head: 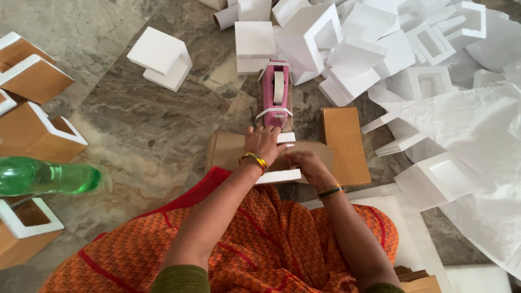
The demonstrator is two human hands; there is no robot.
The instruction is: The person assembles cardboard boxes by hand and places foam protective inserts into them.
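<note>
Both hands [263,142] [306,163] hide the cardboard box [228,149] top.

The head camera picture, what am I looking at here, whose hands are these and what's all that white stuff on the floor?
This single picture comes from a camera worn on a person's head, looking down at their own lap and hands. There is no machine, only two bare hands.

The person sits on a stone floor in orange cloth. The left hand reaches to the front of a pink tape dispenser. The right hand rests on a cardboard box fitted with a white foam piece.

Beyond lies a pile of foam pieces and white plastic sheeting. Finished boxes sit at the left edge, beside a green bottle.
</note>
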